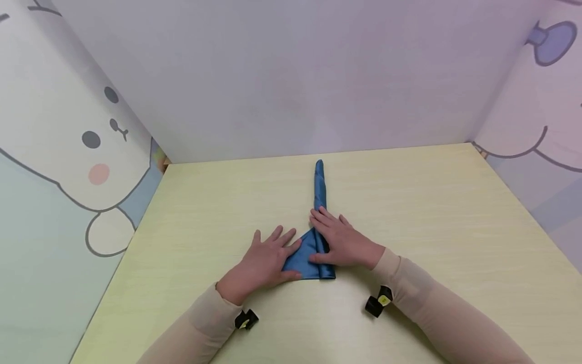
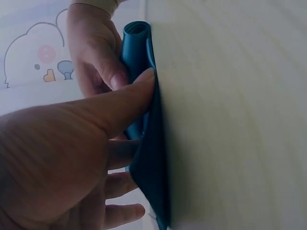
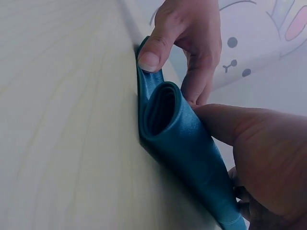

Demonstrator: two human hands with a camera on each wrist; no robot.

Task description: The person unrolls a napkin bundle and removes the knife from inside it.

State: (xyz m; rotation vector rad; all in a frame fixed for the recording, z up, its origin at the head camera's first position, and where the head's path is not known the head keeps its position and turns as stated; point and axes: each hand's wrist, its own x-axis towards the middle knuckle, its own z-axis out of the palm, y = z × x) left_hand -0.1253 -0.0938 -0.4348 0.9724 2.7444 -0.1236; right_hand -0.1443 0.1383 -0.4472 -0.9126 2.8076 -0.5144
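A shiny blue cloth [image 1: 303, 259] lies on the table, partly wound into a narrow roll [image 1: 320, 187] that points toward the back wall. To the left of the roll is its flat, unrolled corner. My left hand [image 1: 263, 260] rests on that flat part with fingers spread, thumb near the front edge. Over the roll lies my right hand [image 1: 346, 242], fingers extended across it and thumb reaching to its left side. The right wrist view shows the roll's open end [image 3: 165, 108] with several wound layers inside. Part of the roll is hidden beneath the right hand.
The pale wooden table [image 1: 218, 197] reaches back to a plain wall [image 1: 291, 86]. Side panels with cartoon animals [image 1: 104, 146] stand left and right. A small black device [image 1: 247, 319] is strapped at the left wrist, and another black device [image 1: 378, 302] at the right.
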